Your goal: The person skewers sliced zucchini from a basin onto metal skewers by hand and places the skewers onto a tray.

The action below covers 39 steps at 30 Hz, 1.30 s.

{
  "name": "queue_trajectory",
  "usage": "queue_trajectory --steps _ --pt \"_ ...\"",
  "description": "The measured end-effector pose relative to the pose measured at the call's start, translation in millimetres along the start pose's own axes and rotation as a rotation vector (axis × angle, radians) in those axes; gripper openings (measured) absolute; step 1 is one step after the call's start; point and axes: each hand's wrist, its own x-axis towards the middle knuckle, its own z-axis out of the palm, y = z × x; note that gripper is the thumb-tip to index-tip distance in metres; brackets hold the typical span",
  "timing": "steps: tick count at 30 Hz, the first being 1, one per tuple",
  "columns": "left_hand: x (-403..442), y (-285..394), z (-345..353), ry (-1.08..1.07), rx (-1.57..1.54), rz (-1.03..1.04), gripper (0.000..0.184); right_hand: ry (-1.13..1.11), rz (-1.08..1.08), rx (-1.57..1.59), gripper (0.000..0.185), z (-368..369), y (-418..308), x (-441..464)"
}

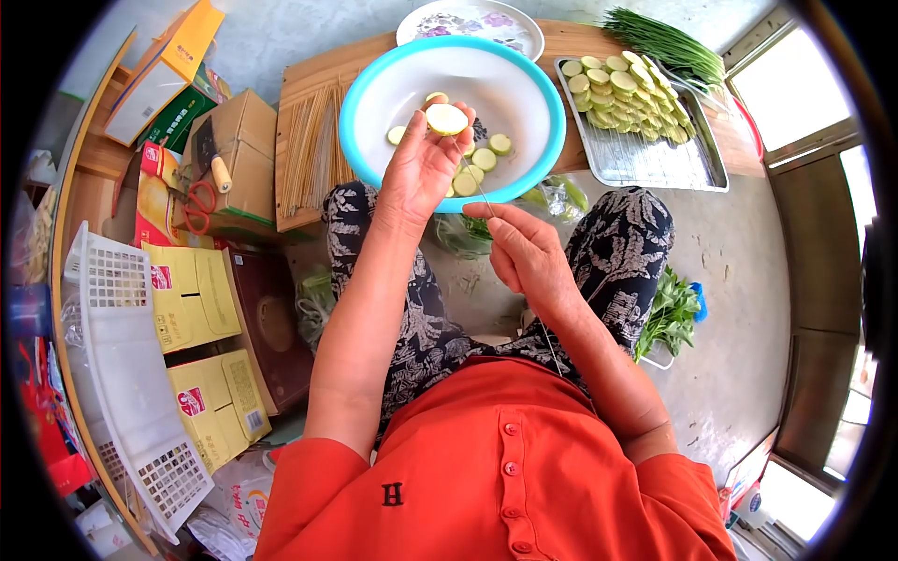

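Over a white basin with a turquoise rim [546, 150], my left hand [423, 168] holds a round pale-green vegetable slice [446, 119] in its fingertips. My right hand [524, 245] is closed on a thin skewer [481, 189], whose upper end reaches up to the slice. Whether the tip has entered the slice cannot be made out. Several loose slices [484, 159] lie in the basin below. Skewered slices [625, 93] are piled on a metal tray [645, 174] at the right.
Bare wooden skewers [313, 150] lie left of the basin. Behind it is a flowered plate [468, 21]. Green stalks [666, 45] lie at the back right. Boxes, scissors [198, 208] and a knife [213, 159] stand at the left. Leafy greens [670, 313] are by the right knee.
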Motion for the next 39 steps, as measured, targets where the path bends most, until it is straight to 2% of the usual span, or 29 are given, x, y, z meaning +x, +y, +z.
queue_trajectory --steps 8,39 --pt "-1.2 -1.6 7.0 0.045 -0.007 0.033 0.033 0.015 0.013 0.02 0.032 2.8 4.4 1.6" --pt "-4.5 -8.1 11.3 -0.034 0.015 -0.032 0.032 0.105 -0.016 0.21 0.029 15.1 0.7 10.7"
